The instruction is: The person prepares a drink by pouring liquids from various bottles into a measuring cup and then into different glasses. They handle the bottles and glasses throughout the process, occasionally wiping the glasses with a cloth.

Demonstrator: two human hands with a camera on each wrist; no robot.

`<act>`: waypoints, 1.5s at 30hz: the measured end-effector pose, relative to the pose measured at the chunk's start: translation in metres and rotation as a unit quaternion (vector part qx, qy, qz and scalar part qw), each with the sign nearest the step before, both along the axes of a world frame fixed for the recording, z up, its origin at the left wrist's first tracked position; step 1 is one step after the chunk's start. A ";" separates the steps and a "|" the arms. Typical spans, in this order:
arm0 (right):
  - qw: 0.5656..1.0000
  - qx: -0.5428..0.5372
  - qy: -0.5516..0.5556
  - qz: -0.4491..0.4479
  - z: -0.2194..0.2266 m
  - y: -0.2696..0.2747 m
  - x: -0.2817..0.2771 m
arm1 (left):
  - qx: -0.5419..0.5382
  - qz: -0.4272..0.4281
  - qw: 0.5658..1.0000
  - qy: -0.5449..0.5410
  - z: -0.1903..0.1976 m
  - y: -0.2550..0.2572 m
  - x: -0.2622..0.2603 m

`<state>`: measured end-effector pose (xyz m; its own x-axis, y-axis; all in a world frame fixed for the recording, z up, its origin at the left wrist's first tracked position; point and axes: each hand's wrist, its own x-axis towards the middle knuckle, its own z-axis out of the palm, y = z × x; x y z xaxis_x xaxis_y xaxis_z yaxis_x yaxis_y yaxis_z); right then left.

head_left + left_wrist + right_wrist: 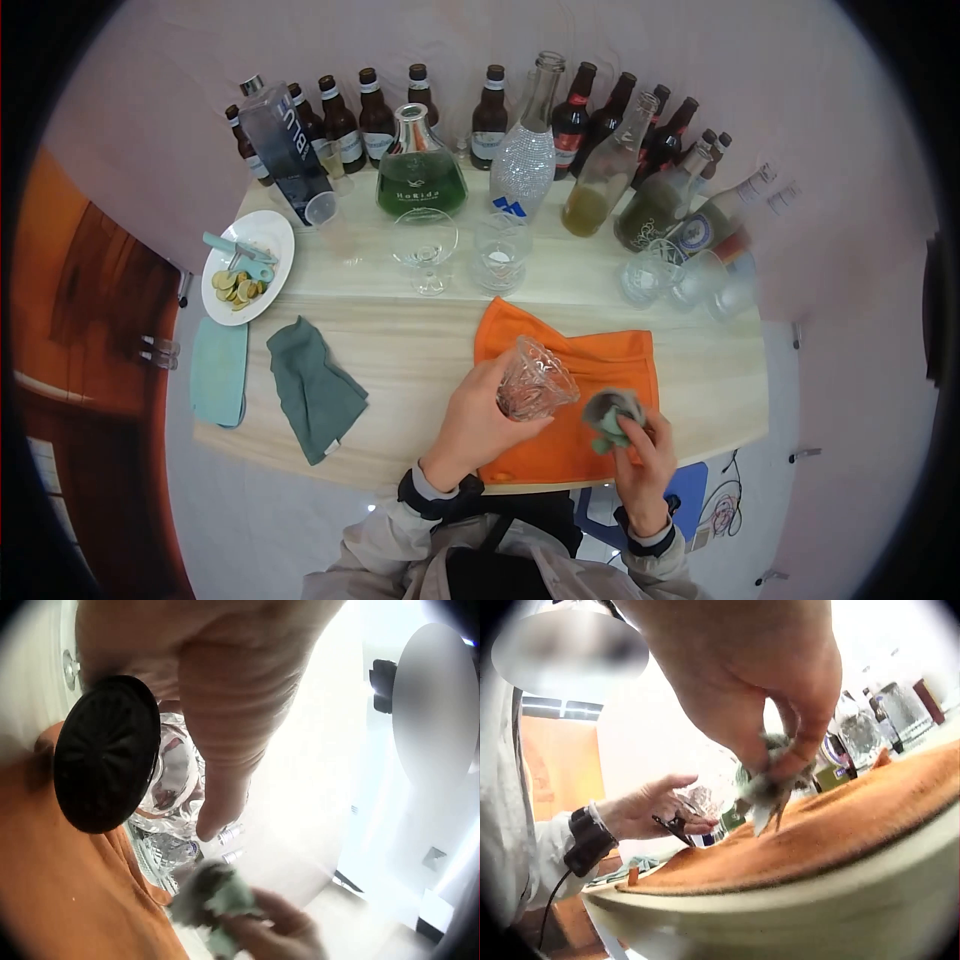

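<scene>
My left hand (474, 424) grips a clear cut-glass tumbler (535, 382) with a wavy rim, tilted to the right above an orange cloth (610, 362). Just right of it, my right hand (648, 464) pinches a bunched grey-green cloth (610, 416) between thumb and fingers. A small gap separates this cloth from the glass. In the left wrist view, the thumb lies along the glass (174, 778), whose far side is hidden by the hand. The right wrist view has the bunched cloth (765, 793) hanging from the fingertips over the orange cloth.
A folded green cloth (317, 388) and a white plate (283, 240) with lime slices and a peeler lie left. Behind stand a stemmed glass (428, 252), a tumbler (500, 258), a green decanter (422, 180) and several bottles. More glasses (650, 275) cluster at right.
</scene>
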<state>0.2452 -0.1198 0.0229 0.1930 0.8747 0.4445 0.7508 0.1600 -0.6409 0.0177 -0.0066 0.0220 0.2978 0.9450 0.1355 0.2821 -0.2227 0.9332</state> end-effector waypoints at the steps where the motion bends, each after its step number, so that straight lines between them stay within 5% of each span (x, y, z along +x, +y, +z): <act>1: 1.000 -0.001 0.001 0.001 0.010 -0.002 -0.004 | -0.001 0.001 1.000 0.001 0.000 -0.001 0.001; 4: 0.967 0.090 -0.194 0.139 0.042 0.006 -0.018 | 0.040 -0.012 0.997 0.067 -0.004 -0.002 0.009; 9: 0.936 0.044 -0.285 0.203 0.045 0.049 -0.034 | 0.119 -0.048 0.987 0.099 0.001 -0.009 0.014; 12: 0.969 0.029 -0.170 0.176 0.053 0.067 -0.030 | 0.238 -0.078 0.957 0.146 -0.012 -0.007 0.010; 14: 0.972 -0.107 0.049 0.203 0.058 0.079 -0.018 | 0.239 -0.116 0.956 0.126 -0.009 -0.006 0.007; 15: 0.973 -0.105 0.049 0.201 0.063 0.085 -0.010 | 0.240 -0.153 0.953 0.107 -0.005 -0.005 0.005; 17: 0.862 -0.349 0.300 0.212 0.077 0.095 0.011 | 0.227 -0.155 0.958 0.080 -0.002 -0.007 0.003; 18: 0.854 -0.375 0.289 0.215 0.076 0.097 0.019 | 0.211 -0.155 0.964 0.052 -0.001 -0.008 0.003; 22: 0.846 -0.357 0.339 0.205 0.038 0.092 0.032 | 0.178 -0.161 0.971 -0.001 0.001 -0.008 0.000; 24: 0.804 -0.329 0.473 0.147 0.027 0.079 0.027 | 0.176 -0.102 0.978 -0.048 -0.002 -0.010 0.002; 29: 0.776 -0.310 0.535 0.126 0.010 0.032 0.010 | 0.145 0.015 0.987 -0.066 -0.007 -0.008 0.010; 33: 0.858 -0.161 0.489 -0.006 0.012 0.010 -0.041 | 0.151 0.067 0.986 -0.033 -0.010 -0.006 0.015; 34: 0.963 -0.048 0.266 0.001 0.010 0.010 -0.049 | 0.150 0.064 0.986 -0.033 -0.010 -0.007 0.015; 35: 0.997 0.068 0.022 0.007 0.008 0.009 -0.053 | 0.145 0.043 0.988 -0.020 -0.010 -0.009 0.015; 39: 0.984 0.111 -0.112 0.088 0.010 0.018 -0.036 | 0.140 -0.002 0.990 0.021 -0.004 -0.018 0.016; 43: 0.990 0.071 -0.030 0.117 0.028 0.036 -0.034 | 0.190 -0.043 0.975 0.103 -0.006 -0.013 0.007; 45: 0.970 -0.049 0.185 0.147 0.039 0.049 -0.027 | 0.171 -0.078 0.979 0.075 -0.007 -0.014 0.003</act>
